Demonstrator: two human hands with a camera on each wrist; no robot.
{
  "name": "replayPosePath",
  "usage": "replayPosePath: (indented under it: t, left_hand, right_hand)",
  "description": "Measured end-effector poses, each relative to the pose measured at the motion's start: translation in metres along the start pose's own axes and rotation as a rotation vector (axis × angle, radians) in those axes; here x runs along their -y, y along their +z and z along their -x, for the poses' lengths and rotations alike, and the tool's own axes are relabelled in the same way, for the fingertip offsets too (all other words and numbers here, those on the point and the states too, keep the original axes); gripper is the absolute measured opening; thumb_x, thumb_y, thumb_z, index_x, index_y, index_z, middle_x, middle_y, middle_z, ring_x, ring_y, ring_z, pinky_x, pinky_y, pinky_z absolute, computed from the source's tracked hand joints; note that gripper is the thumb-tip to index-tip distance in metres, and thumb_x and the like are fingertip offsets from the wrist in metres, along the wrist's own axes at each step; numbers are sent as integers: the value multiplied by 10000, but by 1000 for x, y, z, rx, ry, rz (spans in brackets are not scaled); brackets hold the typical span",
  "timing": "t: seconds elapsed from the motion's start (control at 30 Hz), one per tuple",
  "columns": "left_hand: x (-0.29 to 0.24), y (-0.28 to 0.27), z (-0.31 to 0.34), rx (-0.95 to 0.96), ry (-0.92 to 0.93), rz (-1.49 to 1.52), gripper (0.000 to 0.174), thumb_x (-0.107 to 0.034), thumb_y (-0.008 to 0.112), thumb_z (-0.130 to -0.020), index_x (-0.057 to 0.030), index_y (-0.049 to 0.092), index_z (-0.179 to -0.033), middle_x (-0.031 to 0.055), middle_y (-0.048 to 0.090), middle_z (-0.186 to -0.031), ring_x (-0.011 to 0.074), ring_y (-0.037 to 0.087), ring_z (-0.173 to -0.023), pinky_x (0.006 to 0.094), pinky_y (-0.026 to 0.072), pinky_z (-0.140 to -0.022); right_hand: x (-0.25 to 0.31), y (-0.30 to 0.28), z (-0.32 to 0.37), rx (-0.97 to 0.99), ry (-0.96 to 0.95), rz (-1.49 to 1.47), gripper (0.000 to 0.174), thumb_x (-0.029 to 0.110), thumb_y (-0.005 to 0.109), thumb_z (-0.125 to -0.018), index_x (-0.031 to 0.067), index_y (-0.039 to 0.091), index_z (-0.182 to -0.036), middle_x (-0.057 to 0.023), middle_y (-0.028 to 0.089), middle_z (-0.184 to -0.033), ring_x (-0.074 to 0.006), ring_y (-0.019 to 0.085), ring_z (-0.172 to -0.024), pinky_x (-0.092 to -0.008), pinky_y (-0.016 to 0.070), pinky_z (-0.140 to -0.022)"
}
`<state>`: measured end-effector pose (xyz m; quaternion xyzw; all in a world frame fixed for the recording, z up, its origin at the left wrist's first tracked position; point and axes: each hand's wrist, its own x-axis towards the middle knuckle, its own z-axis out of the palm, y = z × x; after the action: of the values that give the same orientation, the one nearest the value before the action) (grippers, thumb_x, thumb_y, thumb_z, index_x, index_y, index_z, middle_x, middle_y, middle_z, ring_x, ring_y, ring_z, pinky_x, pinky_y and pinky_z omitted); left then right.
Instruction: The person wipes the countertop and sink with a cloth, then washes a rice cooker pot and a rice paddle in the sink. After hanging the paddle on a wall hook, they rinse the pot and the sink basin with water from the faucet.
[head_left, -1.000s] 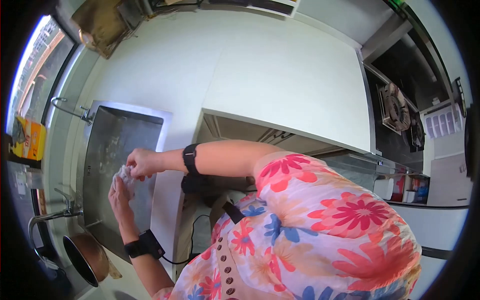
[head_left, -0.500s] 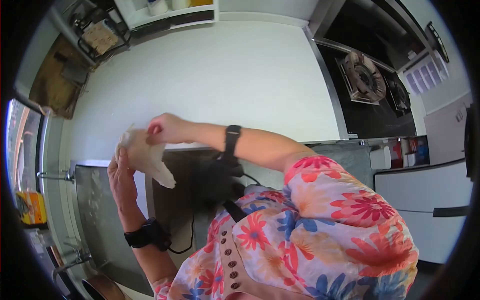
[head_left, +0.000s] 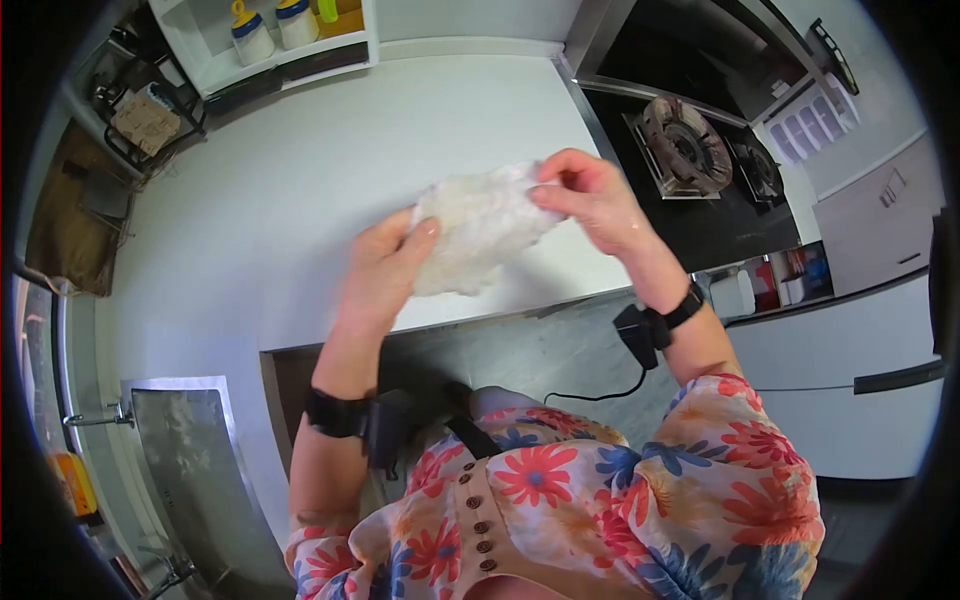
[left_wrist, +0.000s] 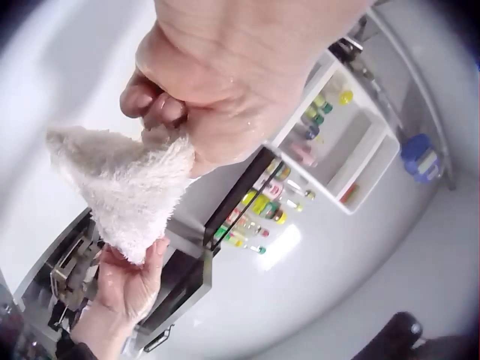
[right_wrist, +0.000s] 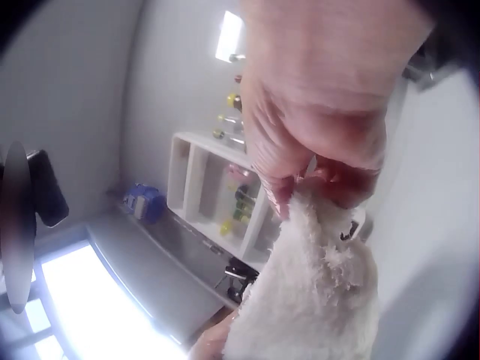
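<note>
A fluffy white cleaning cloth (head_left: 480, 225) is stretched between both hands above the white countertop (head_left: 300, 170). My left hand (head_left: 380, 265) grips its left end, thumb lying on top. At the far right corner, my right hand (head_left: 600, 205) pinches the cloth between thumb and fingers. In the left wrist view the cloth (left_wrist: 124, 180) hangs from the curled fingers of the left hand (left_wrist: 217, 90), with the right hand (left_wrist: 127, 289) at its other end. The right wrist view shows the cloth's frayed edge (right_wrist: 322, 262) in the right hand's (right_wrist: 322, 112) grip.
A steel sink (head_left: 195, 480) with taps lies at the lower left. The gas stove (head_left: 690, 145) is at the right end of the counter. A white shelf (head_left: 290, 60) with jars stands at the back, and a wooden board (head_left: 85, 210) leans at the left.
Both hands have carried the cloth from over the sink rightward over the countertop. It was bunched up and is now spread out between them. The head view has swung right.
</note>
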<state>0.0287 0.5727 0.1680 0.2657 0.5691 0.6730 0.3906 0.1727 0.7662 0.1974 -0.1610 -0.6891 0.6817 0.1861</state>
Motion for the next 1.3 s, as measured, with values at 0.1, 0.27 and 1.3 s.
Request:
replayPosePath:
  t: [0.1,0.27,1.3]
  left_hand:
    - [12,25,-25,9,43,-232,382,-161,531,-879,14,479,-1215,55,608,-833,96,550,-684,235,450,-604]
    - [42,17,-21,80,61,-475,406,-142,545,-848,-25,473,-1230,38,586,-774,86,527,-658,229,433,-585]
    - [60,-276,117,-576,-183,-1388,464,-142,571,-792,-68,455,-1236,204,340,-1341,365,319,-1232,449,282,-998]
  right_hand:
    - [-8,-52,11,-192,-100,611,292,121,697,-722,39,593,-982,-74,599,-957,-159,559,-847,-302,460,-728]
    - [-88,-79,26,-236,301,1437,715,443,603,-774,66,338,-1320,-210,228,-1409,-364,227,-1296,-528,259,-992]
    - [-161,-89,-145,-133,624,1631,818,597,285,-852,0,145,-1394,-209,123,-1452,-344,60,-1358,-469,77,-1085]
